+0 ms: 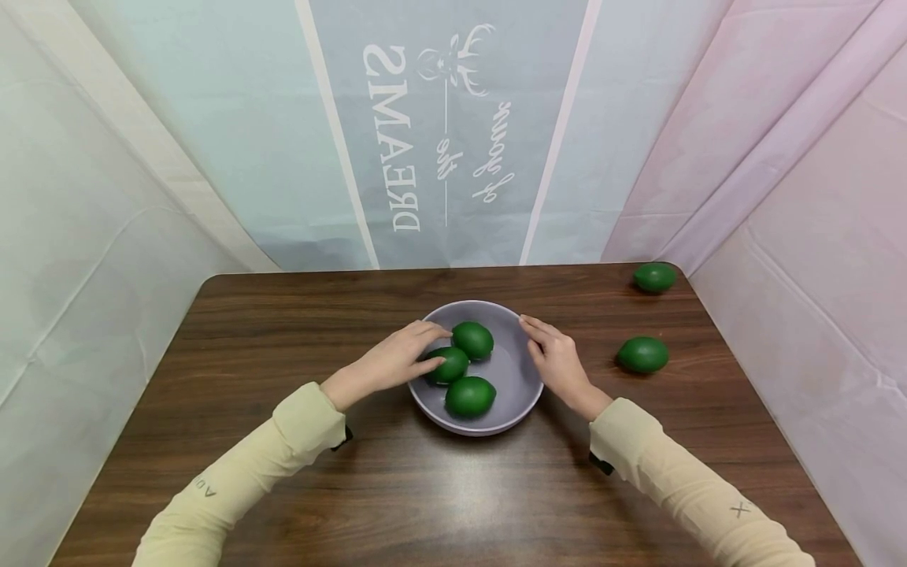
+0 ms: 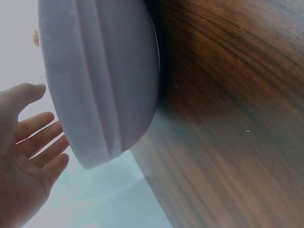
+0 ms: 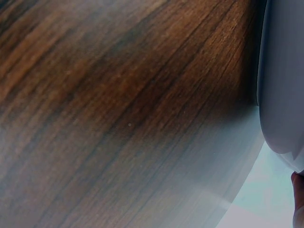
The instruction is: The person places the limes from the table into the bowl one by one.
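A grey-lilac bowl (image 1: pixel 510 378) stands on the wooden table with three green limes inside. One lime (image 1: pixel 472 340) lies toward the back, another lime (image 1: pixel 450 365) at the left side, and a third lime (image 1: pixel 471 397) nearer the front. My left hand (image 1: pixel 390 358) reaches over the bowl's left rim, its thumb overlapping the left lime in the head view. In the left wrist view, the fingers (image 2: pixel 40 137) are spread and fairly straight beside the bowl's wall. My right hand (image 1: pixel 558 364) rests its extended fingers at the right rim; the right wrist view catches only a fingertip.
Two more limes lie to the right of the bowl: one lime (image 1: pixel 642 355) level with it, the other lime (image 1: pixel 655 277) at the back right corner of the table (image 1: pixel 319 315). Cloth curtains (image 1: pixel 453 244) hang along the back and both sides.
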`<state>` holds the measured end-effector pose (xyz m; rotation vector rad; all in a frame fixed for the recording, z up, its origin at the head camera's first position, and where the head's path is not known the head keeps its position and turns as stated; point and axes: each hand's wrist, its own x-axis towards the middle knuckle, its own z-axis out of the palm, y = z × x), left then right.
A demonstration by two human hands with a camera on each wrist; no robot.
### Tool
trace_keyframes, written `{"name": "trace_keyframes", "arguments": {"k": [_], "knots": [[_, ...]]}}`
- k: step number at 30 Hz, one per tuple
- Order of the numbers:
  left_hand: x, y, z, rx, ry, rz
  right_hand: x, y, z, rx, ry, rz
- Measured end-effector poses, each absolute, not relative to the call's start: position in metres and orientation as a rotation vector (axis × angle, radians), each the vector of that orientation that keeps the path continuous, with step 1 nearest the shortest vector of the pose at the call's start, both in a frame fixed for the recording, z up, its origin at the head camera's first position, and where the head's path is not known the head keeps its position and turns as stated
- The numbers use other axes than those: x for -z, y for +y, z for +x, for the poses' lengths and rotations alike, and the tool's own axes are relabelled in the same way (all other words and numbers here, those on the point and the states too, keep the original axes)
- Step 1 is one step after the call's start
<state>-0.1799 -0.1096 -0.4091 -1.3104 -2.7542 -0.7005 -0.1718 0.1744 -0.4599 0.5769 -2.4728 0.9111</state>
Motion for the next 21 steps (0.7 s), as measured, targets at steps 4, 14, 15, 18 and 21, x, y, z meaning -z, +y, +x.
{"name": "trace_keyframes", "arguments": {"k": [4, 14, 15, 18, 21], "knots": [[0.412, -0.111, -0.178, 0.768, -2.699, -1.225, 0.459, 0.174, -0.171, -0.917, -2.485, 0.567], [0.423, -0.115, -0.174, 0.909, -2.59, -1.005, 0.458, 0.174, -0.171, -0.916, -2.501, 0.565], [0.424, -0.116, -0.174, 0.921, -2.591, -0.988, 0.458, 0.174, -0.171, -0.918, -2.499, 0.566], [0.427, -0.116, -0.174, 0.959, -2.587, -0.949, 0.458, 0.174, -0.171, -0.919, -2.491, 0.565], [0.431, -0.116, -0.174, 0.984, -2.575, -0.928, 0.457, 0.174, -0.17, -0.925, -2.485, 0.555]]}}
